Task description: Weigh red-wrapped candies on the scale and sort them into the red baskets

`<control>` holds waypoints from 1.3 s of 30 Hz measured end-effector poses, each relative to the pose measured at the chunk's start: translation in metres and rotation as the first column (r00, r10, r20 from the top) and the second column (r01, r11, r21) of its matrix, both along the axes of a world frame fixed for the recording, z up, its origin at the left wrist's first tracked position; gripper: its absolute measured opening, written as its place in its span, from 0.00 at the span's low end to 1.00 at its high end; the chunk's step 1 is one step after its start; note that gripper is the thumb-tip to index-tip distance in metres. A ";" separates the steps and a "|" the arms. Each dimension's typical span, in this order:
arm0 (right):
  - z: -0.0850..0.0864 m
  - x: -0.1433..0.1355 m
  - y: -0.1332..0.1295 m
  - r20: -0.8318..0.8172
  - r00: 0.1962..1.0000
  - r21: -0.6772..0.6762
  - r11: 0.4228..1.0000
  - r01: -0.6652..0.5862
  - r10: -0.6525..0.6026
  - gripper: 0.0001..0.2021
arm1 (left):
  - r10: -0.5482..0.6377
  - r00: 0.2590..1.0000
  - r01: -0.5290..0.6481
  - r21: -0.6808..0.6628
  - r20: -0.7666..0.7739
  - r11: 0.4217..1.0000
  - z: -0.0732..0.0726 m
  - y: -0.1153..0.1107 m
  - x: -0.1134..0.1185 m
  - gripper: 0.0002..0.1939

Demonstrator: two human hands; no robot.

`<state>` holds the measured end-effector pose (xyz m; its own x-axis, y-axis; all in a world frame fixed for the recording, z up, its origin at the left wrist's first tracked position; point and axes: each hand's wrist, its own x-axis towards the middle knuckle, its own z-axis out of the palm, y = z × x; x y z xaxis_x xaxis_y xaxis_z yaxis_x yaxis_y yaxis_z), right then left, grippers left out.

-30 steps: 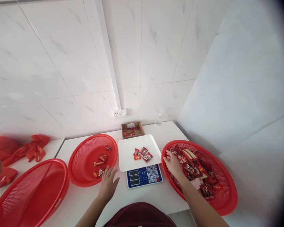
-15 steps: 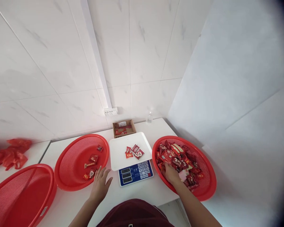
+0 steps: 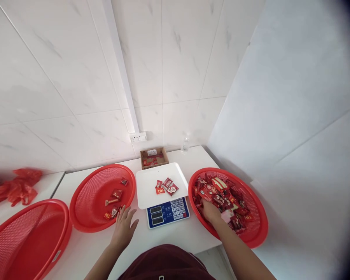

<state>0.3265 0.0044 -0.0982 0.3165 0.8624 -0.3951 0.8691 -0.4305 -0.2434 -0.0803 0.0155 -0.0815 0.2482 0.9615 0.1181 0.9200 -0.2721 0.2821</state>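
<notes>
My right hand (image 3: 211, 212) reaches into the right red basket (image 3: 259, 223), among a heap of red-wrapped snack packets (image 3: 218, 194). Its fingertips are hidden in the heap, so I cannot see what they hold. My left hand (image 3: 124, 229) is spread open at the near right rim of the middle red basket (image 3: 86, 194). Several small packets (image 3: 116, 193) lie in that basket. Between the baskets stands a digital scale (image 3: 168, 212) with a white tray (image 3: 148, 194). A few red packets (image 3: 167, 186) rest on the tray.
Another red basket (image 3: 51, 241) stands at the near left, with red plastic bags (image 3: 19, 186) behind it. Against the wall are a small cardboard box (image 3: 154, 157) with red packets and a clear bottle (image 3: 185, 144). A wall (image 3: 303, 186) borders the table on the right.
My right hand has pushed slightly deeper into the packets, and its fingers are now more covered. The left hand stays almost in place; the view has shifted slightly.
</notes>
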 end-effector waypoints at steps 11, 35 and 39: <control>0.012 0.022 -0.006 -0.300 0.954 0.323 0.942 0.093 0.008 0.10 | 0.002 1.000 -0.003 -0.063 -0.020 0.998 0.004 0.000 0.002 0.18; 0.011 0.060 -0.015 -0.079 0.960 0.295 0.913 0.281 -0.270 0.21 | -0.022 1.000 0.022 -0.013 -0.021 1.000 -0.004 0.001 -0.003 0.18; -0.002 0.066 -0.024 -0.017 0.976 0.211 0.954 0.214 -0.216 0.26 | -0.033 0.999 0.032 -0.018 -0.044 0.999 -0.004 0.000 -0.001 0.18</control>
